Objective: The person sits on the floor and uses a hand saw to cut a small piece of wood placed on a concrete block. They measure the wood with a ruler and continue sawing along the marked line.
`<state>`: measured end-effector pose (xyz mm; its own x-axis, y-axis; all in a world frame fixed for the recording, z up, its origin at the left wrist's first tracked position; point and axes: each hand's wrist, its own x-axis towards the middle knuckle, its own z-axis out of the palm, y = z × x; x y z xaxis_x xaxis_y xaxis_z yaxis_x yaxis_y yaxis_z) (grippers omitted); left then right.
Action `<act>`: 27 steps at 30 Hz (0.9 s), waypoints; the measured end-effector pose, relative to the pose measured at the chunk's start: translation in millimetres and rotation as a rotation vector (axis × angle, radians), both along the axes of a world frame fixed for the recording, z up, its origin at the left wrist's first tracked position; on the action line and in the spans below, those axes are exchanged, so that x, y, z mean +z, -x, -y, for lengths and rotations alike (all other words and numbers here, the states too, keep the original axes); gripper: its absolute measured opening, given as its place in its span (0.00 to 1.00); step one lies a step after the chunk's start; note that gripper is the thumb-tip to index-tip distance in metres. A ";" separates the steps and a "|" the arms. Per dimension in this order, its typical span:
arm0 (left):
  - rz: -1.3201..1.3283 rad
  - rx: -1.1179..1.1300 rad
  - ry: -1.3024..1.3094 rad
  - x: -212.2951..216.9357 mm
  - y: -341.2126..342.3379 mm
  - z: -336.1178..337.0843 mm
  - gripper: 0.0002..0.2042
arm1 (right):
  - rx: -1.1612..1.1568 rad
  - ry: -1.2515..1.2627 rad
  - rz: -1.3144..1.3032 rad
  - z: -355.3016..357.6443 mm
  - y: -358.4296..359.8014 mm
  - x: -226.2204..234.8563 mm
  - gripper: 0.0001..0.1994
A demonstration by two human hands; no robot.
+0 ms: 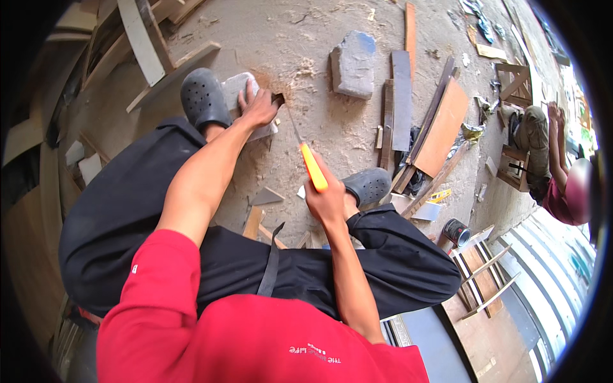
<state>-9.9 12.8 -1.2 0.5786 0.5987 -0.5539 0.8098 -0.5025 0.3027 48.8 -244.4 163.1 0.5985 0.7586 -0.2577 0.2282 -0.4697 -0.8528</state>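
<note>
My right hand [327, 196] is wrapped around the yellow-orange handle of a handsaw [313, 167]. Its thin blade shows nearly edge-on and points away toward my left hand. Fingers bent, my left hand [257, 108] presses a small piece of wood [278, 99] down onto a pale grey block [237, 84]. Only the dark end of that wood shows; the hand covers the rest. The blade's tip lies close to this end, but I cannot tell whether they touch. My left clog [203, 96] rests against the block. Brown sawdust [271, 78] lies just beyond it.
A grey concrete block [354, 64] stands ahead. Several boards [442, 127] lie to the right, near a paint can [456, 232] and a yellow level [439, 196]. Stacked planks [142, 41] fill the far left. Another person [565, 185] sits at the far right.
</note>
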 end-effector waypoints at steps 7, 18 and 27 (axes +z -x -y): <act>-0.007 0.028 0.014 0.5 7.2 12.6 0.28 | 0.015 -0.133 0.035 52.9 17.6 3.6 0.31; 0.013 0.013 -0.041 -12.1 7.7 -1.8 0.33 | -0.032 -0.141 -0.026 36.8 8.1 1.6 0.31; 0.001 0.030 -0.038 -13.7 13.0 2.3 0.32 | -0.111 -0.151 -0.007 47.6 6.4 12.6 0.27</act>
